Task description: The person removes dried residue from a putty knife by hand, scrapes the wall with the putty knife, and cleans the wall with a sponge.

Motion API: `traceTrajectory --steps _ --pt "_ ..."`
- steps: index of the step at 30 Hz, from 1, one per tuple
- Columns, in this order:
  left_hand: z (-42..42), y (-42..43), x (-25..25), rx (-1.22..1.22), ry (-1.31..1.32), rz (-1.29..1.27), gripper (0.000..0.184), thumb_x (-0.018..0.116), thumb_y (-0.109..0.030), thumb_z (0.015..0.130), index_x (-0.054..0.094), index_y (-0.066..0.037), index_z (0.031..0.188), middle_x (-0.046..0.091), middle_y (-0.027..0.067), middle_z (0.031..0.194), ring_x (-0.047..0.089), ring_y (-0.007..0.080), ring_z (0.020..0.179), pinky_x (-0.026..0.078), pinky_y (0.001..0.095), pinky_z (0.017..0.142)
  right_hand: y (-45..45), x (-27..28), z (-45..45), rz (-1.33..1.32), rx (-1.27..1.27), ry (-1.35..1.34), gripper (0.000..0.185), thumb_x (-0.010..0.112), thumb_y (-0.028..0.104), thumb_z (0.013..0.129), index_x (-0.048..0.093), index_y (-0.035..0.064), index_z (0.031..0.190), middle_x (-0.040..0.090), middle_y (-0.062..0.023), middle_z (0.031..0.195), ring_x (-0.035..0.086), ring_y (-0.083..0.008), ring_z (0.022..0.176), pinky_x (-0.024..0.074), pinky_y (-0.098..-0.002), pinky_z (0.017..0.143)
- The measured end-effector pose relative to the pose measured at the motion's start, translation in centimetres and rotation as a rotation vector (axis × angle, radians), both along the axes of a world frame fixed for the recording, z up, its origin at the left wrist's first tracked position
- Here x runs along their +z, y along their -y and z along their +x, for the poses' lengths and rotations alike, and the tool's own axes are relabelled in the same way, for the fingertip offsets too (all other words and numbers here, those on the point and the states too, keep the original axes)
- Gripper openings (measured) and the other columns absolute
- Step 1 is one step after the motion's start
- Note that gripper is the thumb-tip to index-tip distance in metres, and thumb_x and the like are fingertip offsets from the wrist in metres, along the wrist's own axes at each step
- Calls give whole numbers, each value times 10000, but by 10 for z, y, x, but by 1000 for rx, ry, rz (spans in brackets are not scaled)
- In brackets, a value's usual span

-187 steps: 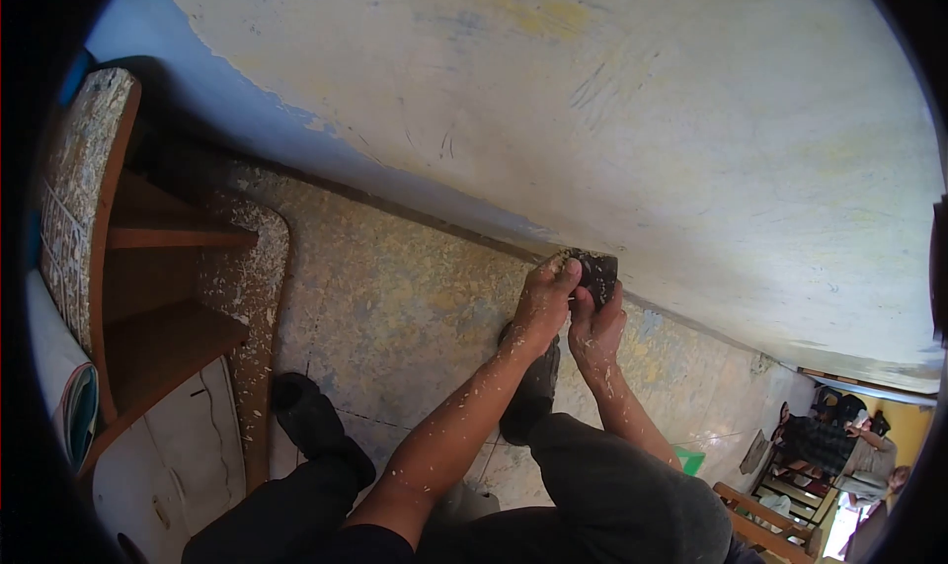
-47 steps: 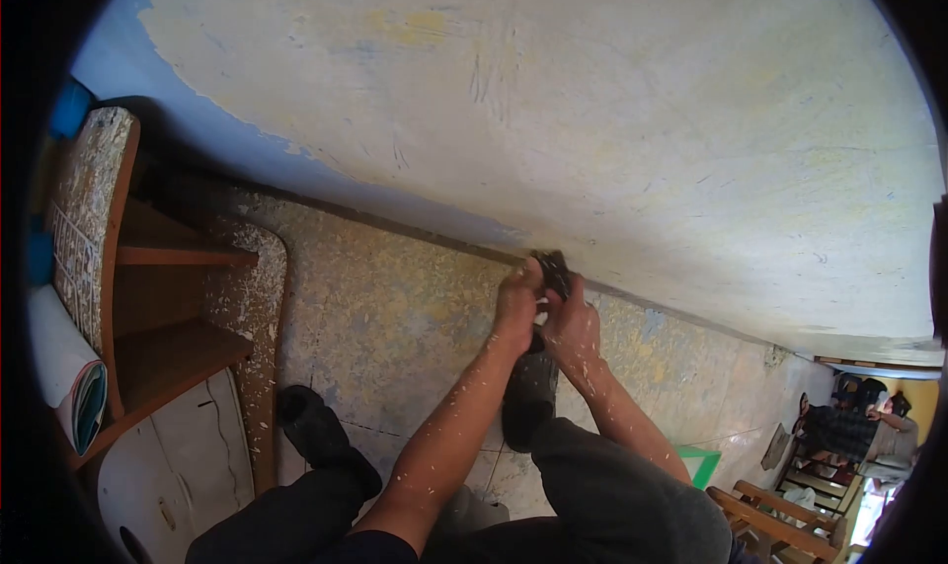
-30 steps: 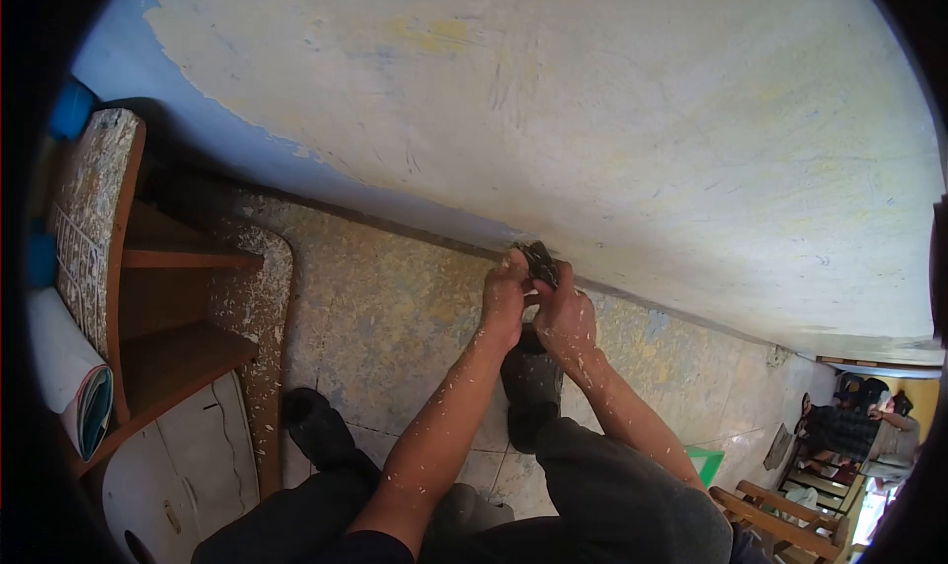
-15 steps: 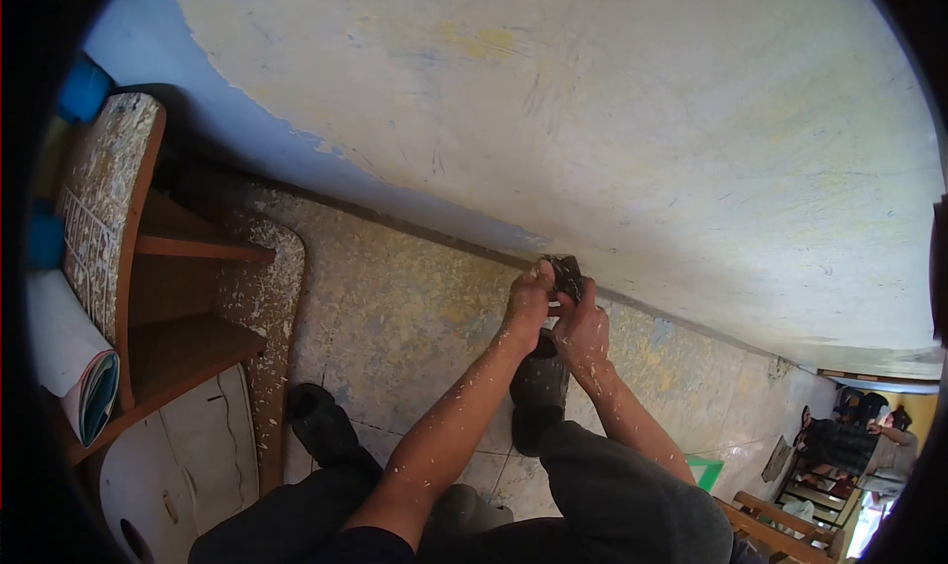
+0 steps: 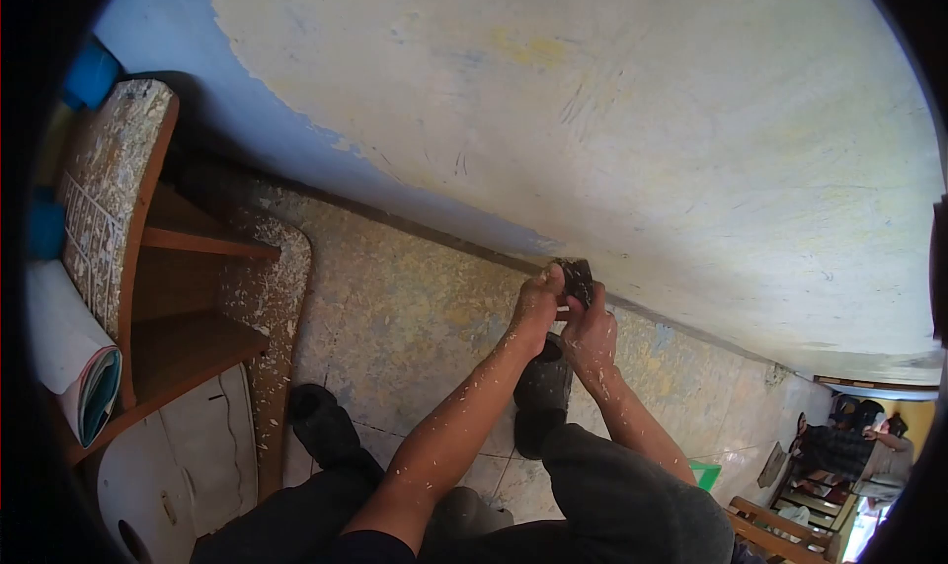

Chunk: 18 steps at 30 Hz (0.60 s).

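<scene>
Beyond your fleck-spotted forearms (image 5: 464, 421), your left hand (image 5: 538, 307) and right hand (image 5: 591, 339) both grip a dark block (image 5: 578, 281), fingers drawn narrow on it, at the foot of the wall (image 5: 671, 120); contact with the wall cannot be confirmed. From your hands, towards 12 o'clock, the surface is pale and scratched, and appears largely done; towards 10 o'clock, blue paint (image 5: 227, 105) appears outstanding, down to near the block.

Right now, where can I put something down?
Flake-strewn floor lies open between the brown shelf unit and left hand, and between the right hand and green object. It's crowded by the wall, where the hands hold a dark block.
</scene>
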<state>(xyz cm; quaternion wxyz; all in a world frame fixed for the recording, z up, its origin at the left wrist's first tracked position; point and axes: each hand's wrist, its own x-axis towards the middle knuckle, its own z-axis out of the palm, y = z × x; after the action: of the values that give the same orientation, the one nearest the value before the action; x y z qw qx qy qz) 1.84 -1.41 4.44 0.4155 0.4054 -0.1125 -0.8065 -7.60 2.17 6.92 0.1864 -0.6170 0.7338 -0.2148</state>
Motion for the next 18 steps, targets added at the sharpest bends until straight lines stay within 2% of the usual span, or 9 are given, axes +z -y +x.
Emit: traceTrajectory --steps 3,5,7,8,10,14,16,18 --pt "15 6 22 104 33 48 366 524 -438 903 566 -86 995 602 3 858 572 111 713 484 283 593 11 17 13 24 20 0 327 548 153 858 409 64 1140 604 -221 638 592 -432 580 453 -514 493" --pt "16 7 18 99 3 41 373 530 -437 900 564 -80 1003 601 8 855 573 114 717 484 287 593 17 30 21 65 66 -112 330 550 152 857 408 65 1141 608 -222 649 594 -430 586 454 -512 493" --pt "16 8 19 102 -17 23 397 532 -458 892 563 -78 1004 599 7 852 572 117 712 483 293 591 15 20 12 28 102 -111 341 554 158 856 411 76 1154 614 -217 662 597 -422 580 457 -509 485" --pt "11 7 14 111 -12 18 397 532 -458 892 563 -78 1004 599 7 852 572 117 712 483 293 591 10 12 6 37 85 -69 302 527 117 866 400 47 1130 635 -189 685 618 -397 615 474 -490 512" --pt "-2 0 3 -20 30 50 421 527 -482 886 562 -80 1006 596 5 851 571 119 717 482 298 601 -1 9 0 44 65 -21 263 500 76 876 390 18 1107 655 -161 707 639 -371 651 492 -471 540" --pt "-9 -5 -5 -55 -5 65 440 529 -501 878 562 -81 1007 597 7 863 570 122 732 476 298 611 2 10 -1 81 11 -68 258 502 77 873 398 34 1105 657 -163 732 632 -380 657 489 -476 540" --pt "9 4 0 77 -24 17 433 521 -493 886 560 -81 1013 600 9 877 569 121 748 468 293 615 14 15 10 76 38 -111 251 499 73 873 402 38 1102 658 -164 739 634 -377 661 490 -473 540" --pt "20 11 4 81 -29 17 423 514 -485 893 559 -83 1016 601 9 881 568 120 749 467 292 614 22 20 19 29 140 -219 374 545 174 863 404 113 1204 627 -189 663 595 -403 543 471 -481 472"
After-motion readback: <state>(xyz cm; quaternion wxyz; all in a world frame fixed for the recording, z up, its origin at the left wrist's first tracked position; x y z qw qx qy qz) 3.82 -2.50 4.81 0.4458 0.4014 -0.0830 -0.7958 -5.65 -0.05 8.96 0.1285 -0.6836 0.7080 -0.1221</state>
